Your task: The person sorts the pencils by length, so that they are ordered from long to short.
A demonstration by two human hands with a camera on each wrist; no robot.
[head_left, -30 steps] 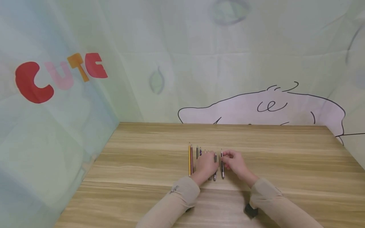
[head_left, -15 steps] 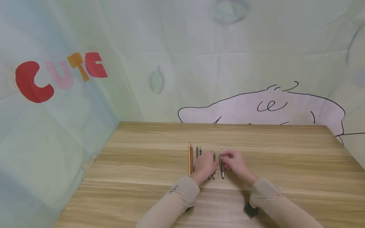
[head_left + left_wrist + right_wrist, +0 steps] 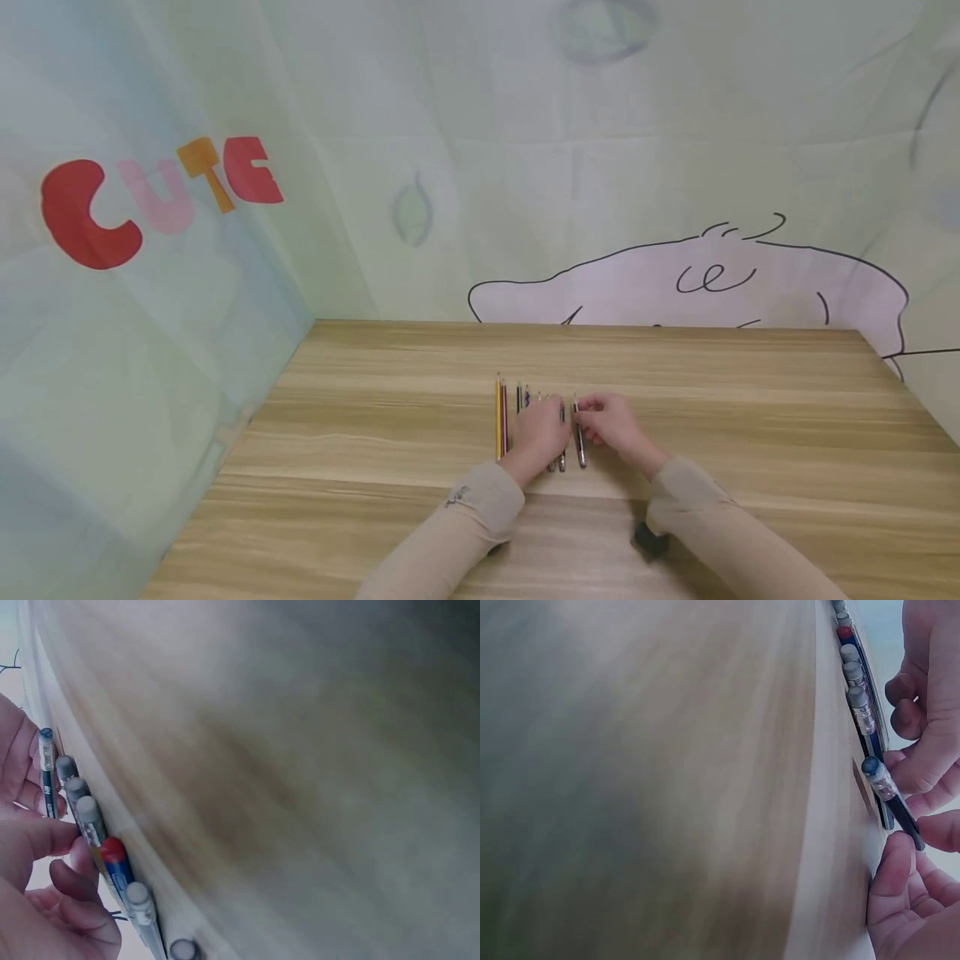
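Several pencils lie side by side, points away from me, in the middle of the wooden table (image 3: 360, 500). My left hand (image 3: 537, 433) covers the middle of the row, thumb and fingers pinching a dark pencil (image 3: 865, 720) at its right end. Just right of it, my right hand (image 3: 617, 427) pinches another dark pencil (image 3: 580, 442) between thumb and fingers. That pencil has a blue eraser end (image 3: 871, 766), raised a little in the right wrist view. A yellow pencil (image 3: 498, 421) and a dark red pencil (image 3: 505, 421) make up the row's left end. My left hand hides some pencils' middles.
Among the row's near ends is one red-and-blue pencil end (image 3: 115, 855). Behind the table hangs a printed cloth (image 3: 375, 208) with a cartoon outline, and colored letters mark the left side.
The pencil in my right hand has moved slightly left, nearer the row, and now tilts a little. My left hand has stayed almost in place, its pencil shifting slightly left.
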